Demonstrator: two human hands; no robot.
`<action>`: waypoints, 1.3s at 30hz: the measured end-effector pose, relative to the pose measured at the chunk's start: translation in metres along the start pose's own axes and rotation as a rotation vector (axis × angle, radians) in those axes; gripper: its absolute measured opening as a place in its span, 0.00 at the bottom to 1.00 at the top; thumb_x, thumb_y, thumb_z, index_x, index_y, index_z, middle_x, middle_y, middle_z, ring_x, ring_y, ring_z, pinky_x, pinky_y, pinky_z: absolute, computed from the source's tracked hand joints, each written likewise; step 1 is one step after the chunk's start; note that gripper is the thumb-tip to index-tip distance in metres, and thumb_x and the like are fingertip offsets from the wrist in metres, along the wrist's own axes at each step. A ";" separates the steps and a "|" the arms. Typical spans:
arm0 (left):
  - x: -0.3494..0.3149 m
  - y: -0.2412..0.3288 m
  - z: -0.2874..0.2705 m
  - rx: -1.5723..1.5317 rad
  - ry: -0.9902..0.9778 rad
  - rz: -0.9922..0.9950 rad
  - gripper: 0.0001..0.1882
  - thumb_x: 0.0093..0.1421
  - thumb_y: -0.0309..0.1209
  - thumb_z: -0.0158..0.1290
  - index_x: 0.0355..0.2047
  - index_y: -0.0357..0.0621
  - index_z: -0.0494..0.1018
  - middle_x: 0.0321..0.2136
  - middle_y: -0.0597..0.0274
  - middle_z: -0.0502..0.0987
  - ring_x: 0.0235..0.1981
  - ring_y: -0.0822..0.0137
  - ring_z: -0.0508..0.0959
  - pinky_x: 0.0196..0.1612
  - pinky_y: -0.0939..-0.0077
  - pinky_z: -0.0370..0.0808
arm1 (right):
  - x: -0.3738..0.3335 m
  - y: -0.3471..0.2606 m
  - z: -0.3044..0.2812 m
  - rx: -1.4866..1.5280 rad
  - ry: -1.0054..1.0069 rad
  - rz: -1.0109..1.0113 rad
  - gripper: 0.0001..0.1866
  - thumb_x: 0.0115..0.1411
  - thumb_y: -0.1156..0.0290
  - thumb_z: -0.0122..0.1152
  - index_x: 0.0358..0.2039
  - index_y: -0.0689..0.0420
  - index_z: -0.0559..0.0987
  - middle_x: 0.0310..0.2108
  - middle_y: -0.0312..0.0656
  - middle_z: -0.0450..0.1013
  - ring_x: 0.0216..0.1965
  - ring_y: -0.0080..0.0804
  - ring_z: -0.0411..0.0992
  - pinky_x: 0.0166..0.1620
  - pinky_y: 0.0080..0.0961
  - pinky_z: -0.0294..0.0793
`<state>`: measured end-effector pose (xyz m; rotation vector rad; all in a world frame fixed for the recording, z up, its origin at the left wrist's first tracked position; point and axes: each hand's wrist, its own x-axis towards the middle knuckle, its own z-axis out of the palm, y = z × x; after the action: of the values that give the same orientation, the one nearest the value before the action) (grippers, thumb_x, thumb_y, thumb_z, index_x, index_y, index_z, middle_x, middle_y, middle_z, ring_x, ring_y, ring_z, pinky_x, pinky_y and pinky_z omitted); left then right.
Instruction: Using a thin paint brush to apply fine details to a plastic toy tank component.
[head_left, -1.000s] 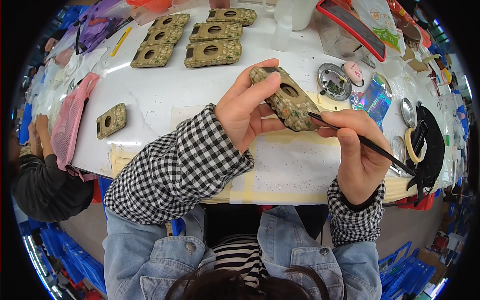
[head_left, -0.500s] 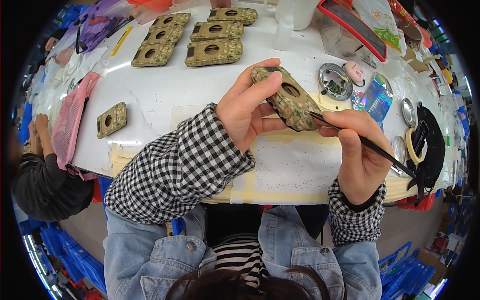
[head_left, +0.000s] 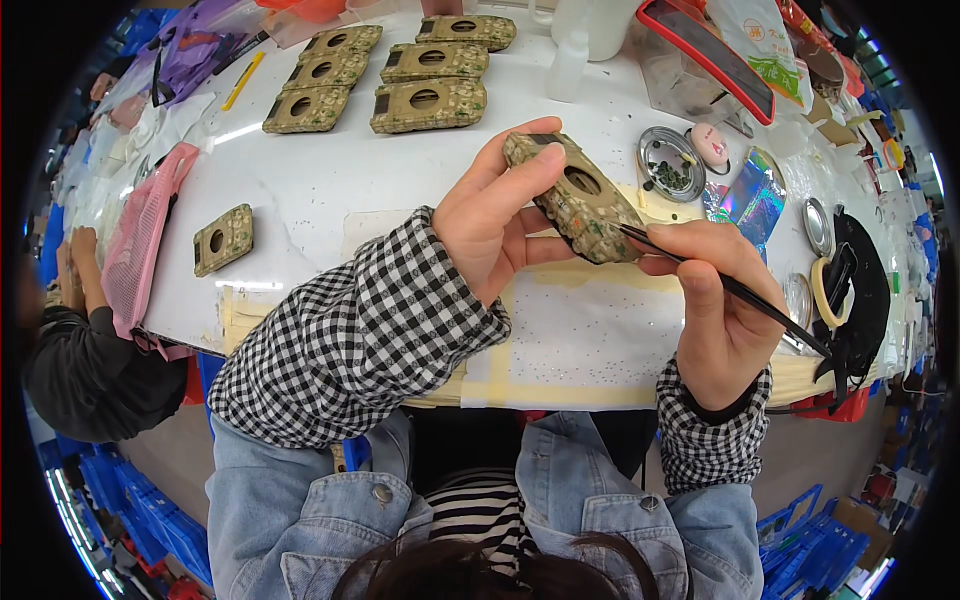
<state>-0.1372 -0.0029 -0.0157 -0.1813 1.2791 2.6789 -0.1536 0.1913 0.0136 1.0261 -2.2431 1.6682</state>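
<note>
My left hand [head_left: 495,205] is closed round a camouflage-patterned model tank hull [head_left: 590,215], thumb on its upper face. The hull is tilted, and a round hole shows in its top. In my right hand [head_left: 725,310] is a pair of black tweezers [head_left: 755,297], pinched between thumb and fingers. Their tips touch or nearly touch the near end of the hull; whether they grip anything there is too small to tell. A round metal dish [head_left: 671,150] with small dark green pieces lies just beyond my right hand.
Several more hulls [head_left: 430,105] stand in two columns at the back, and a single hull [head_left: 223,240] lies at the left. A phone with a red case [head_left: 708,60] leans at the back right. A co-worker's arm [head_left: 88,270] rests beside a pink mesh bag [head_left: 150,240].
</note>
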 end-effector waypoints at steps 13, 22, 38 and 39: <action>0.000 0.001 0.000 -0.025 -0.015 -0.013 0.29 0.61 0.40 0.49 0.59 0.45 0.52 0.46 0.59 0.65 0.46 0.62 0.74 0.46 0.63 0.77 | 0.000 -0.001 0.000 -0.006 0.003 -0.007 0.08 0.56 0.74 0.60 0.35 0.64 0.79 0.32 0.43 0.77 0.33 0.31 0.73 0.40 0.23 0.70; 0.000 0.001 0.000 -0.023 -0.011 -0.008 0.29 0.61 0.40 0.50 0.58 0.45 0.52 0.47 0.59 0.65 0.45 0.62 0.73 0.45 0.64 0.77 | 0.002 0.001 -0.002 -0.060 -0.027 -0.058 0.08 0.56 0.74 0.60 0.35 0.64 0.79 0.32 0.43 0.77 0.34 0.32 0.73 0.40 0.24 0.70; 0.000 0.000 -0.001 -0.017 -0.009 -0.003 0.30 0.61 0.41 0.50 0.58 0.43 0.52 0.46 0.56 0.65 0.46 0.61 0.73 0.44 0.64 0.78 | -0.001 0.003 0.002 0.084 0.032 -0.012 0.09 0.58 0.73 0.58 0.37 0.65 0.78 0.33 0.45 0.76 0.34 0.30 0.73 0.39 0.22 0.72; 0.000 0.000 0.000 -0.015 -0.008 -0.002 0.31 0.61 0.41 0.49 0.58 0.43 0.52 0.46 0.56 0.65 0.46 0.60 0.73 0.45 0.63 0.78 | -0.002 0.002 0.003 0.120 0.039 -0.010 0.11 0.59 0.71 0.57 0.38 0.66 0.78 0.33 0.45 0.76 0.34 0.30 0.73 0.39 0.22 0.72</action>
<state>-0.1367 -0.0030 -0.0162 -0.1732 1.2562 2.6851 -0.1525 0.1900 0.0098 1.0190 -2.1332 1.8219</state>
